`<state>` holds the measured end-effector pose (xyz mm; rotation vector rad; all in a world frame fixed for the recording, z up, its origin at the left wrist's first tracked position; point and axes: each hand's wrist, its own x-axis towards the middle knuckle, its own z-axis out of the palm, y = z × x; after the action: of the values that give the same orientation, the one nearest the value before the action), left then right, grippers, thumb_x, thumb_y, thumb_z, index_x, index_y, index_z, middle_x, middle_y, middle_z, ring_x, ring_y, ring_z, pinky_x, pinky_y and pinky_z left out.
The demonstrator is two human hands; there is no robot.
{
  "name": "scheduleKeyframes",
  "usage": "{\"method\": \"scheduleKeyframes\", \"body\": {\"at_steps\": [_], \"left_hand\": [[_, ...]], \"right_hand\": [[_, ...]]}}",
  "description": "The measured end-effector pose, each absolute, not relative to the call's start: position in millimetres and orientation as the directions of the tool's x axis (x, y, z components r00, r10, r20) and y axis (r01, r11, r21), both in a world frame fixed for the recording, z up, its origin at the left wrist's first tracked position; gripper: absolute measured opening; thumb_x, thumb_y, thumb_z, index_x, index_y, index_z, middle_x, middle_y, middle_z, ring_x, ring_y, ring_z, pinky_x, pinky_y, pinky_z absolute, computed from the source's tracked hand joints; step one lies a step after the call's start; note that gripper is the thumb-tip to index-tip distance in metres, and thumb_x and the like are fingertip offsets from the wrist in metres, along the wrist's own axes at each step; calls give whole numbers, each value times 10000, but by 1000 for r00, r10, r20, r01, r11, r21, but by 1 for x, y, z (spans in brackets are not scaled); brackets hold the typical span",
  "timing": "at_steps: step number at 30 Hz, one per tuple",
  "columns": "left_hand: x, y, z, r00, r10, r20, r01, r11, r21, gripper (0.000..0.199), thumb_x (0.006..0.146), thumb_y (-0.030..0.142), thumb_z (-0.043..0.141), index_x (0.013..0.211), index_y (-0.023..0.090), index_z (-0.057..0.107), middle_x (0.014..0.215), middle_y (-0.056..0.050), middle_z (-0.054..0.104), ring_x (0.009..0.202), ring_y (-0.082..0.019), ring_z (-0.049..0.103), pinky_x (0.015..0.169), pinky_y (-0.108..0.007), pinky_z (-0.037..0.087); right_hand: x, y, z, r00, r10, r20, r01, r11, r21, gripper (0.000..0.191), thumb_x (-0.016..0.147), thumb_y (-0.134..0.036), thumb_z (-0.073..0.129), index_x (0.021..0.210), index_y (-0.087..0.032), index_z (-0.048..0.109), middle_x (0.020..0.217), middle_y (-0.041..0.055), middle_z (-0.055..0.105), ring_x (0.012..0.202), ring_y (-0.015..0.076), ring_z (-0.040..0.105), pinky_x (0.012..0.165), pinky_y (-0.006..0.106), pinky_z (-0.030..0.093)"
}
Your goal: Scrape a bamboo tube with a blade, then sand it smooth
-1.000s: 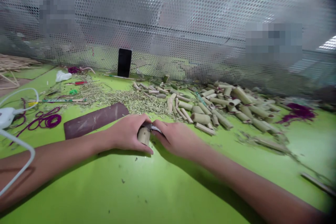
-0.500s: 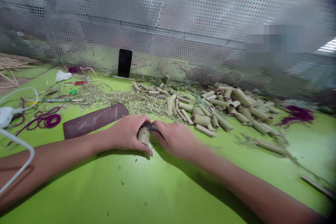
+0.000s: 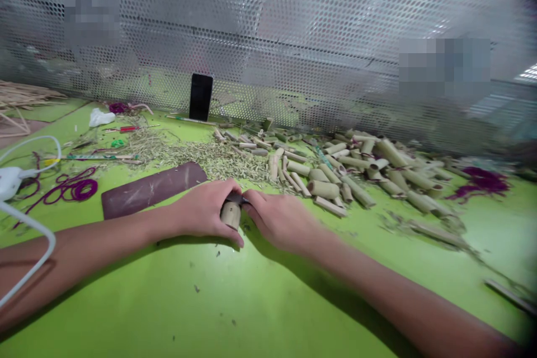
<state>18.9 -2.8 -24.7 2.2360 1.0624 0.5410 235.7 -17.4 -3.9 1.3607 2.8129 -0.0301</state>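
Perforated metal screen (image 3: 260, 56): across the upper frame.
Green counter (image 3: 134, 302): across the lower frame.
Bamboo pile (image 3: 323, 187): right of centre.
Left hand (image 3: 205, 210): half-curled, gripping the bamboo piece.
Right hand (image 3: 279, 221): closed on the dark blade.
Bamboo piece (image 3: 230, 216): centre, below mid-frame.
Dark blade (image 3: 236, 198): at its upper edge; less visible than one second ago.

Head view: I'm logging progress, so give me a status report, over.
Left hand clasping short pale cylindrical bamboo tube. Right hand holding thin dark tool at tube's far end. Brown rectangular flat sheet farther left, not in the way.
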Motion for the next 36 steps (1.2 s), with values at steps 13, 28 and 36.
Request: {"method": "scheduleKeyframes", "body": {"at_steps": [13,28,36], "left_hand": [[14,-3,-24,618,780,101,544,-517,660,758,635,570,986,1195,216,618,1155,-85,722,1041,-332,695,851,-394,522],[11,-5,-26,646,752,134,508,-554,659,823,695,581,958,1348,242,588,1302,-106,710,1159,-346,683,1008,-458,533],[14,-7,-26,665,729,163,452,-566,689,982,666,581,961,1469,259,498,1469,-149,637,1327,-402,623,1140,-542,478]], "right_hand": [[235,-17,2,-567,816,-113,823,566,-46,235,1114,-275,425,1080,-173,634,742,38,693,548,157,530,516,299,257],[243,-24,2,-556,828,-68,830,558,2,265,1124,-284,412,1079,-173,649,767,45,708,539,148,523,509,300,242],[238,-18,2,-599,800,-33,799,600,48,272,1114,-282,413,1080,-173,659,786,57,715,570,171,563,515,309,215]]}}
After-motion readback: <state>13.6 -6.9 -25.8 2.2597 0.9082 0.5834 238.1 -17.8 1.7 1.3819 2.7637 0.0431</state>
